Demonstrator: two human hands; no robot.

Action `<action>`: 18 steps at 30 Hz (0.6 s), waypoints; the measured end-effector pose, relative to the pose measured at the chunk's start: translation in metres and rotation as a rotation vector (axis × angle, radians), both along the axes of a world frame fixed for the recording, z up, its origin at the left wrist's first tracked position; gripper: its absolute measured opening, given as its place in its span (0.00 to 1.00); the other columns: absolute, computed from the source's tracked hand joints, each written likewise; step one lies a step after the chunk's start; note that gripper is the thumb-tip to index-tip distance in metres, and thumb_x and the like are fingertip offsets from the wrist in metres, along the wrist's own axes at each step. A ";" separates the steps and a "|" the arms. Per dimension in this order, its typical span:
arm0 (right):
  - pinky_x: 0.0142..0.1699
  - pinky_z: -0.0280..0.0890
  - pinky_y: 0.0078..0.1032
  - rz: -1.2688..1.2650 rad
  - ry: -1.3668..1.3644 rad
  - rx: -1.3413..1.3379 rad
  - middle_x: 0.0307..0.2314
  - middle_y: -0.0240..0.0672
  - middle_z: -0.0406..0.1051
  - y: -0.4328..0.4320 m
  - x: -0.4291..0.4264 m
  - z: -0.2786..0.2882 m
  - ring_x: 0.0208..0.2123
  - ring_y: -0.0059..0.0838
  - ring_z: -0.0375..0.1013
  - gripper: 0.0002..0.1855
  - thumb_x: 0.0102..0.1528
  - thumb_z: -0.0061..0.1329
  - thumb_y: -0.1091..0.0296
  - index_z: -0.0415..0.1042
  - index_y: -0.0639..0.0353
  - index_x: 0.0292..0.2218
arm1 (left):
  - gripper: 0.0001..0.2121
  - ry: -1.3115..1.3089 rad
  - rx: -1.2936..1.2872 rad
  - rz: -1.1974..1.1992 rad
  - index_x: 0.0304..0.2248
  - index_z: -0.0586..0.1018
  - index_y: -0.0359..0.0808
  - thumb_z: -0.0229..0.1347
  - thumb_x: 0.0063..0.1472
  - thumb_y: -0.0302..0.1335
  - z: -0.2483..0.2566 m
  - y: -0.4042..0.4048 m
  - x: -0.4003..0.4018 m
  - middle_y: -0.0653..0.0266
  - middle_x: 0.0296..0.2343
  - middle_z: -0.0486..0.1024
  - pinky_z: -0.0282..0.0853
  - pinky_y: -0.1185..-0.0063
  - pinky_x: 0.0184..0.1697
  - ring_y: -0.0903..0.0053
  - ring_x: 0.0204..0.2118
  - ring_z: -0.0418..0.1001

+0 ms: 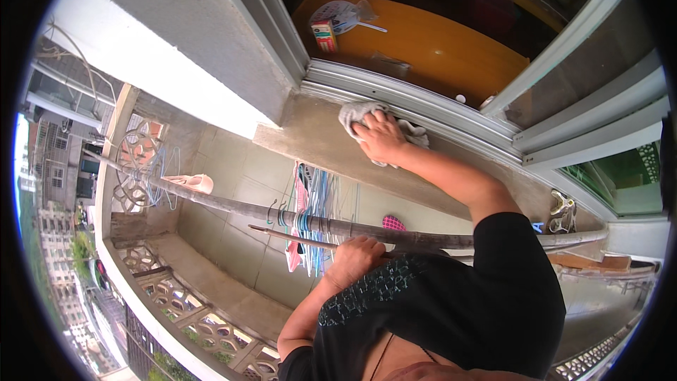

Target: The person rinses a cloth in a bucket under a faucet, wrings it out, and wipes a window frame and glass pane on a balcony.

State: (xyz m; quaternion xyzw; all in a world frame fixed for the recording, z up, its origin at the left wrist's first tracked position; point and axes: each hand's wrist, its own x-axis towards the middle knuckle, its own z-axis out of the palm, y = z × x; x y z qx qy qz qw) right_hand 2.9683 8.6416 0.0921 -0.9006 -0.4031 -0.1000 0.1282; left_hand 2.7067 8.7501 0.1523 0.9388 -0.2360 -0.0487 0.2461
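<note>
My right hand (pixel 382 137) presses a grey cloth (pixel 355 114) onto the concrete window ledge (pixel 322 127), right beside the aluminium sliding-window track (pixel 402 107). The fingers are spread over the bunched cloth, and part of it sticks out to the right of the hand. Close to my chest, my left hand (pixel 357 259) is closed around a thin brown pole (pixel 296 236). A thicker bamboo pole (pixel 232 202) runs across just above that hand. Several blue and pink clothes hangers (pixel 316 222) hang from the bamboo.
Inside the window is a wooden table (pixel 423 37) with a hand fan (pixel 338 13) and a small box (pixel 323 36). Open window sashes (pixel 571 42) stand at right. Sandals (pixel 561 211) sit on the ledge. A balcony railing (pixel 201 323) with patterned openings curves along the left.
</note>
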 end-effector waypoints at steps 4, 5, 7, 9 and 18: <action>0.49 0.56 0.42 -0.012 0.125 -0.037 0.43 0.37 0.67 0.127 0.040 0.010 0.48 0.39 0.59 0.21 0.47 0.49 0.57 0.72 0.47 0.44 | 0.03 -0.095 -0.011 0.000 0.26 0.73 0.45 0.52 0.53 0.32 -0.021 -0.006 -0.011 0.72 0.22 0.68 0.69 0.77 0.31 0.76 0.28 0.72; 0.51 0.56 0.41 -0.038 0.156 -0.067 0.43 0.38 0.67 0.147 0.046 0.018 0.49 0.40 0.60 0.21 0.46 0.49 0.58 0.73 0.47 0.44 | 0.03 -0.104 -0.015 0.008 0.27 0.73 0.45 0.52 0.53 0.32 -0.022 -0.001 -0.010 0.72 0.22 0.68 0.69 0.77 0.31 0.76 0.28 0.71; 0.54 0.56 0.40 -0.091 0.243 -0.060 0.45 0.40 0.67 0.163 0.055 0.022 0.51 0.42 0.60 0.21 0.45 0.50 0.59 0.74 0.46 0.43 | 0.03 -0.102 -0.053 0.021 0.28 0.73 0.45 0.51 0.53 0.32 -0.017 -0.001 -0.017 0.73 0.22 0.68 0.68 0.79 0.32 0.77 0.28 0.71; 0.54 0.56 0.41 -0.032 0.284 -0.108 0.46 0.42 0.67 0.158 0.060 0.024 0.53 0.41 0.59 0.21 0.45 0.49 0.61 0.74 0.47 0.43 | 0.04 -0.048 -0.035 -0.020 0.29 0.74 0.45 0.49 0.54 0.31 -0.015 0.002 -0.018 0.72 0.23 0.68 0.68 0.79 0.32 0.77 0.29 0.72; 0.46 0.60 0.38 0.443 0.313 -0.098 0.36 0.32 0.67 0.010 -0.058 0.022 0.42 0.38 0.63 0.17 0.40 0.51 0.60 0.76 0.41 0.36 | 0.04 -0.168 -0.018 -0.039 0.27 0.72 0.42 0.51 0.54 0.32 -0.023 0.006 -0.020 0.70 0.22 0.69 0.70 0.77 0.27 0.74 0.28 0.72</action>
